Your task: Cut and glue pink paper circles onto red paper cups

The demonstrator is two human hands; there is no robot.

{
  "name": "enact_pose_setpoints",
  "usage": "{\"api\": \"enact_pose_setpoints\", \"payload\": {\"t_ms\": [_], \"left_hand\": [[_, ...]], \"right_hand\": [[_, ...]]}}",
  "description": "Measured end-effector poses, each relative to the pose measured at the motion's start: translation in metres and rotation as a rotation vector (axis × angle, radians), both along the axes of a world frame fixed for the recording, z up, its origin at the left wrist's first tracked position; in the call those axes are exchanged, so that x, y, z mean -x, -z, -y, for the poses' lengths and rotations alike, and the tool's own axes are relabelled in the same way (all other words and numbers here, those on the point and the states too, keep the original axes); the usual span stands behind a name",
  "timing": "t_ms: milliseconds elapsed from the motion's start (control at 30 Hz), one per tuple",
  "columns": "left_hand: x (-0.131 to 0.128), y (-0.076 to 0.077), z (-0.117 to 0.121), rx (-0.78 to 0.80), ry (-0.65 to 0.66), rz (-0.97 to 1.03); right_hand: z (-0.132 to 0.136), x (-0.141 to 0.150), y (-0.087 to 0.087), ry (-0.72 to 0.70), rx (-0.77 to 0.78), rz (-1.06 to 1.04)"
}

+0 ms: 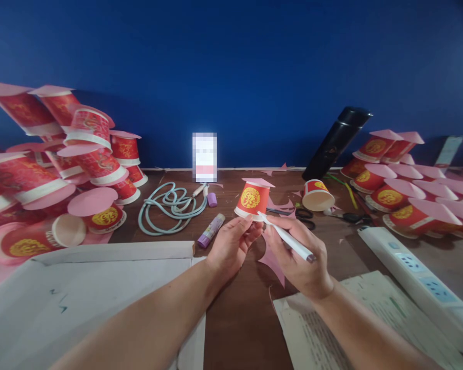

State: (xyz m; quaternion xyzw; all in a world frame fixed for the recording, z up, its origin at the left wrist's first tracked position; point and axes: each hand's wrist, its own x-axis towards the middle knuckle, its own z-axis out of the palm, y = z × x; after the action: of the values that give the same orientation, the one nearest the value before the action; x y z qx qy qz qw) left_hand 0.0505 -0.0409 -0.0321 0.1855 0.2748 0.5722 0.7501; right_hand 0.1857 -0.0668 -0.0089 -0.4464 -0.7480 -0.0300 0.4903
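Note:
My left hand (231,241) pinches the rim of an upside-down red paper cup (251,199) with a gold emblem and a pink paper piece (257,182) on its base. In my right hand (299,257) I grip a white pen (287,238), its tip touching the cup's rim. A pink paper scrap (273,263) lies on the brown table under my right hand. Both hands are closed on what they hold.
Piles of red cups with pink tops stand at left (88,154) and right (393,180). One cup (317,195) lies on its side. A purple glue stick (211,230), coiled cable (172,206), scissors (306,216), black flask (336,140), power strip (412,267), cardboard (81,293) and printed papers (355,318) surround me.

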Motion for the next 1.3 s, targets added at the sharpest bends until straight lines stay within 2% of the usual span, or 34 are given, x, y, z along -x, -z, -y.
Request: {"api": "enact_pose_setpoints", "payload": {"t_ms": [1300], "left_hand": [[0.0000, -0.0013, 0.0004, -0.021, 0.010, -0.021]], "right_hand": [[-0.0016, -0.0025, 0.0030, 0.024, -0.020, 0.045]]}}
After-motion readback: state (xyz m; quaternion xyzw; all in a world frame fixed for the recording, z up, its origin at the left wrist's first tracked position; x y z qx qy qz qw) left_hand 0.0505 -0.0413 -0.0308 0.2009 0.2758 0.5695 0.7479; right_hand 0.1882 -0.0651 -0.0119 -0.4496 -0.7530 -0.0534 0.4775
